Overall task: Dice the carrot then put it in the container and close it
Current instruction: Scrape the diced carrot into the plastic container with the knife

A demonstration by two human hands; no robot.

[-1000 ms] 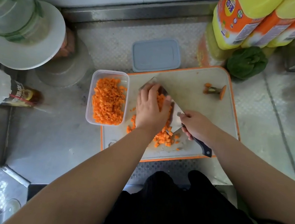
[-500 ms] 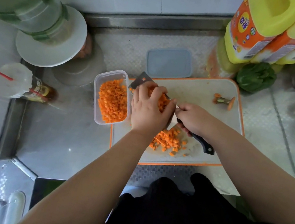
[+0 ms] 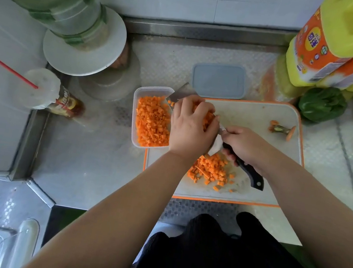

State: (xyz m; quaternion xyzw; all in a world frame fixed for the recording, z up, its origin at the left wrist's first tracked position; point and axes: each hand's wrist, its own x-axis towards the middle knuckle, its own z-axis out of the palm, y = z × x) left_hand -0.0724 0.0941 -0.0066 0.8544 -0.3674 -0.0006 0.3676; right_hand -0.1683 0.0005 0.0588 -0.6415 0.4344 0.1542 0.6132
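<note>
Right hand (image 3: 242, 145) grips the knife (image 3: 244, 168), left hand (image 3: 191, 128) cups diced carrot (image 3: 209, 169) — lid (image 3: 219, 81) behind container (image 3: 154, 90).

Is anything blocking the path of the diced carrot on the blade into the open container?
Nothing visible does. The knife blade tip reaches over the container rim, the left hand rests on the diced carrot on it, and the grey lid lies apart behind the board.
</note>
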